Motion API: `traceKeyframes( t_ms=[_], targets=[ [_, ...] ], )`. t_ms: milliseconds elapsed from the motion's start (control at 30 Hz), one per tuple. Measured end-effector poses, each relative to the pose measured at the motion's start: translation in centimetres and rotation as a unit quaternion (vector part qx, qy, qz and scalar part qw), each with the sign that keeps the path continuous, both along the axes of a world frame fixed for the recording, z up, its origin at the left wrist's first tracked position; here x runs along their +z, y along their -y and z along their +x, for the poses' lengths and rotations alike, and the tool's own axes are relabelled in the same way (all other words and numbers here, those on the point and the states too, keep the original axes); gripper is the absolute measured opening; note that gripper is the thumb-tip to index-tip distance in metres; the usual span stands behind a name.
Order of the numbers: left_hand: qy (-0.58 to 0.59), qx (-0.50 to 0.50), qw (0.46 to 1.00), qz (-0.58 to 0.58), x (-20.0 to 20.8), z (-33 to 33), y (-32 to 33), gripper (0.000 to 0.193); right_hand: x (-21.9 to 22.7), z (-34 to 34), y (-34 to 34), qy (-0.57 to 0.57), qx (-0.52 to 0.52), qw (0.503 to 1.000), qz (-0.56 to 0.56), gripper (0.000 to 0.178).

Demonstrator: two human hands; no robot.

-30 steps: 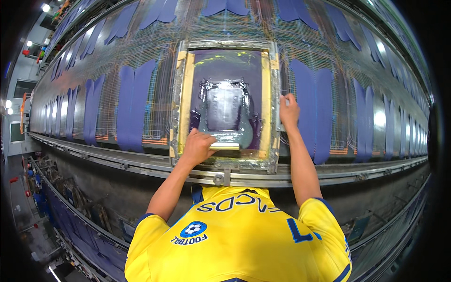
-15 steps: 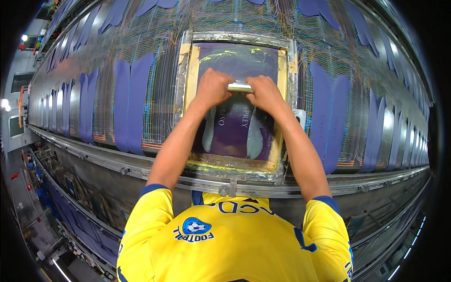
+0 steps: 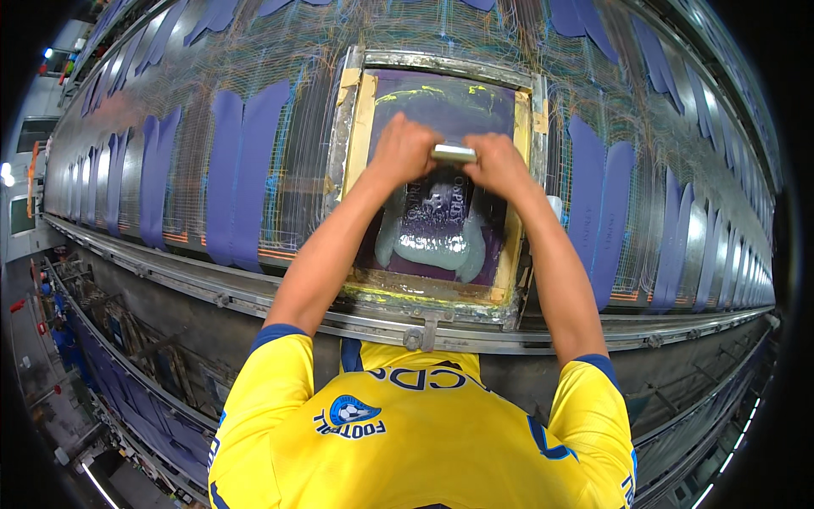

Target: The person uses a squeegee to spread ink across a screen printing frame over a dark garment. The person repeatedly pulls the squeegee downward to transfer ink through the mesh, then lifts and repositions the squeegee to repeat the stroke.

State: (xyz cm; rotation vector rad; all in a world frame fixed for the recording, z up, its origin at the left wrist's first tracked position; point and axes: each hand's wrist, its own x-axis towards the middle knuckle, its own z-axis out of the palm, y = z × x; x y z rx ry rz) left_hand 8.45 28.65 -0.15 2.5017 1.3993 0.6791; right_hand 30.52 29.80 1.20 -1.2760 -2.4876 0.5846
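Both my hands grip a squeegee [image 3: 454, 153] with a pale metallic handle, over the upper middle of a screen-printing frame [image 3: 538, 110]. My left hand [image 3: 408, 149] is closed round its left end, my right hand [image 3: 498, 161] round its right end. The squeegee's blade is mostly hidden behind the hands. Below it, on the dark purple mesh, glossy grey-blue ink [image 3: 431, 246] lies in a wide U shape. Pale lettering shows between the ink's two arms. Yellowish tape lines the frame's inner sides, and yellow smears mark the far end of the mesh.
Pairs of purple fabric pieces [image 3: 248, 178] lie in rows along the long printing table on both sides of the frame. A metal rail [image 3: 280, 312] runs along the table's near edge, with a clamp [image 3: 415, 338] by the frame. Coloured line marks cover the table surface.
Ink that stood in two separate streaks now also spreads across the lower mesh between them, wet and shiny. Both hands still hold the squeegee, and the view has shifted slightly.
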Motion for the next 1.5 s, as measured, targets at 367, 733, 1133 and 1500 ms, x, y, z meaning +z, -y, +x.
traceKeyframes(
  t_ms=[367, 733, 1133, 1500],
  targets=[
    [0.017, -0.018, 0.996, -0.085, 0.6, -0.2, 15.3, 0.02, 0.6, -0.4, 15.3, 0.005, 0.012, 0.999, -0.05, 0.025],
    [-0.002, 0.015, 0.997, -0.07, -1.6, -0.1, -0.5, 0.02, 0.2, -0.7, -1.1, 0.03, -0.031, 0.99, -0.132, 0.021],
    [0.058, 0.009, 0.997, -0.055, -0.5, 0.0, 16.3, 0.019, -0.2, -0.7, 16.6, -0.017, -0.004, 1.0, -0.021, 0.03],
    [-0.005, -0.007, 0.999, -0.036, -0.2, -0.4, -1.1, 0.019, 0.2, -0.5, -0.9, -0.012, -0.01, 0.999, -0.05, 0.02]
  ],
)
